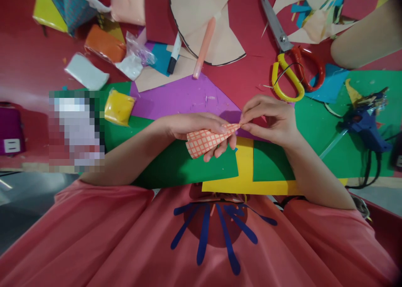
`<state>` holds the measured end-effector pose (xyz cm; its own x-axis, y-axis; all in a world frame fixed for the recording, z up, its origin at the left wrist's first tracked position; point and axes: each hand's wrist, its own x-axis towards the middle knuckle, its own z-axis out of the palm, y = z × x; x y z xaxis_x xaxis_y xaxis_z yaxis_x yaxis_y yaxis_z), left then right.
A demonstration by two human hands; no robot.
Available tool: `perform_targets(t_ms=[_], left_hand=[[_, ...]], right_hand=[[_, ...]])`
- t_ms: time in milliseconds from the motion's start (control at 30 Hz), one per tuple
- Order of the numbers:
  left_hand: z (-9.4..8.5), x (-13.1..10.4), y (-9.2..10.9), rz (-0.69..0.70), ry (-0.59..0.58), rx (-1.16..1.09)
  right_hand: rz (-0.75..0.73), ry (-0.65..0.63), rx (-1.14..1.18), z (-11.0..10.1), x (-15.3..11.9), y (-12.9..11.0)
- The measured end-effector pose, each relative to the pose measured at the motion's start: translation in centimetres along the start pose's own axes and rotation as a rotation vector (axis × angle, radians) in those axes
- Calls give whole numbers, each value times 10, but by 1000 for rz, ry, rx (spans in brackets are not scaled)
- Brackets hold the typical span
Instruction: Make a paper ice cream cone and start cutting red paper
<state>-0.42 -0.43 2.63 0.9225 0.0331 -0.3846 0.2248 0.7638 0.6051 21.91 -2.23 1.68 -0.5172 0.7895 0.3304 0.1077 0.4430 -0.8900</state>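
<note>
A small paper cone with an orange grid pattern lies on its side in my left hand. The thumb rests on top of the cone and the other fingers curl beneath it. Its wide end faces left, and its narrow tip points right. My right hand pinches that tip between thumb and fingertips. Both hands are above green sheets and a purple sheet.
Scissors with yellow and red handles lie beyond my right hand. A blue glue gun is at the right. Clay packets, including a yellow one, lie left. An orange marker and a capped pen are at the back.
</note>
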Motion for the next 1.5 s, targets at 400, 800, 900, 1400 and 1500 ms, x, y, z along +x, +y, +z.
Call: perform_targets(t_ms=[400,800,900,1400,1500], left_hand=[[1,1,1,-9,82,84],[6,-1,5,-26,182,190],[8,-2,6,-32,165,180],[4,10,-7,178,240,141],[5,10,-7,184,246,178]], right_hand=[[40,-25,12,3,0,1],[397,6,144,4,1,3],[488,65,178,1,3,3],[470,95,307,9,2,-4],[477,10,402,15,0,-3]])
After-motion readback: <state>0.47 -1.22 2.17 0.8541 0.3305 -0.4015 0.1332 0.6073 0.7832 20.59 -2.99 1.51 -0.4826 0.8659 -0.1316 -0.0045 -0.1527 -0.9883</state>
